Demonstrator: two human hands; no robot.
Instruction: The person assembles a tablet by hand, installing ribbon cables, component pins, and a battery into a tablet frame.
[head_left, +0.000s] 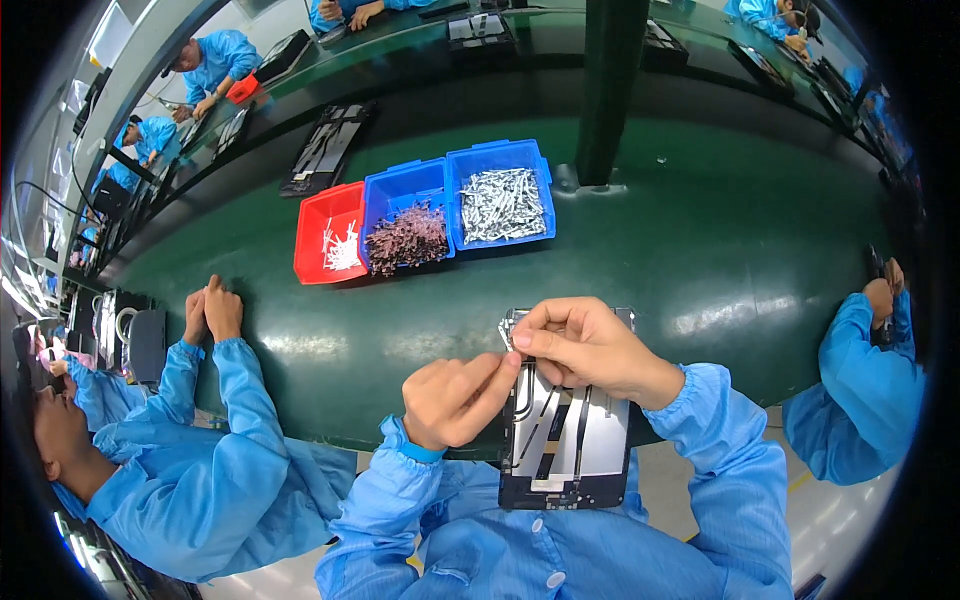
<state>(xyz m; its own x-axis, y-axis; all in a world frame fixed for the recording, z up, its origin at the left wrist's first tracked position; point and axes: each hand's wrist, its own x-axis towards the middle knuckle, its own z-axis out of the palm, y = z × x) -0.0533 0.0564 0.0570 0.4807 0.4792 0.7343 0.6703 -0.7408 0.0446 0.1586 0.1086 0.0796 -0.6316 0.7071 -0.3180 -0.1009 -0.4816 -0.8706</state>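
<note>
An opened tablet-like device (604,435), dark-framed with pale panels and black strips inside, lies in front of me, overlapping the near edge of the green table. Over its upper left corner my right hand (600,350) is closed, thumb and forefinger pinching a small silvery-white piece (506,331). My left hand (447,400) is closed beside it, its thumb and forefinger pressed together close under the right fingertips. Whatever lies between those left fingertips is too small to make out.
Beyond the device stand a red bin (312,225) of white strips, a blue bin (404,178) of brownish-pink parts and another blue bin (497,155) of silvery parts. Behind them a green post (600,110) rises from the table (700,250). Co-workers sit left and right; another device (330,150) lies farther back.
</note>
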